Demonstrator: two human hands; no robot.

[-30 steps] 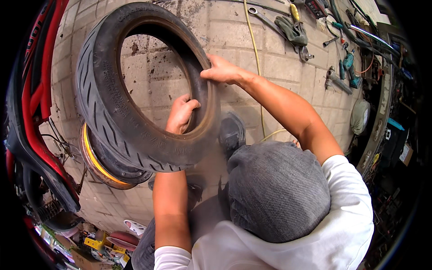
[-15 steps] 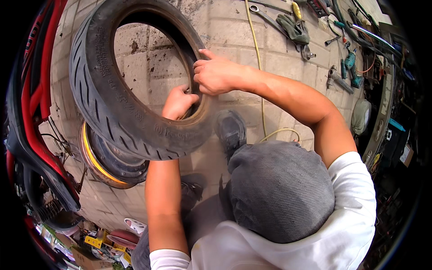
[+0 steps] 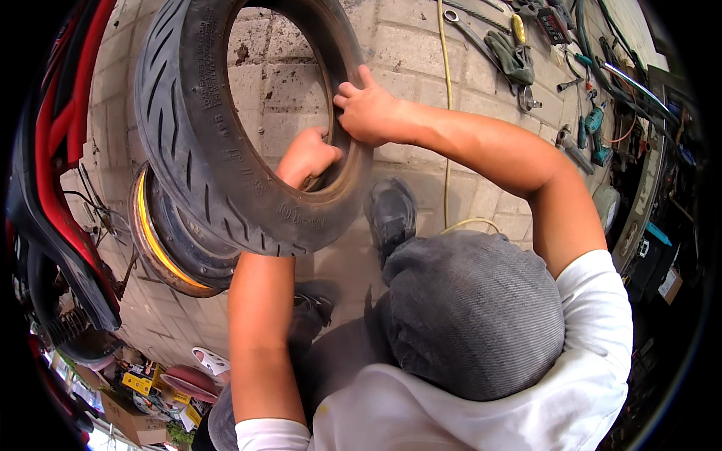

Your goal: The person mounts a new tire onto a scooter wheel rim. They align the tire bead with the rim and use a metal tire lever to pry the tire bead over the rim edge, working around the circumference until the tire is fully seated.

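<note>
A worn black tyre (image 3: 214,143) is tilted up in front of me, its tread toward the left. From beneath it my left forearm comes up, and my left hand (image 3: 307,156) shows in the tyre's opening with its fingers curled round the lower right inner edge. Those fingertips are hidden inside the tyre. On the right side of the opening, my right hand (image 3: 367,113) grips the inner edge, one finger sticking up. Behind the tyre's lower left lies a black wheel rim (image 3: 184,237) with a yellow stripe, partly covered.
Red and black bodywork (image 3: 56,150) stands along the left. A yellow hose (image 3: 448,113) crosses the paved floor. At the upper right lie a spanner (image 3: 470,36), grey gloves (image 3: 511,56) and a teal power tool (image 3: 596,124). Boxes (image 3: 139,379) sit at the lower left.
The tyre has turned slightly and tilted up a little, with both hands staying on its inner edge. My right hand's fingers have shifted along the edge. The whole view has shifted somewhat.
</note>
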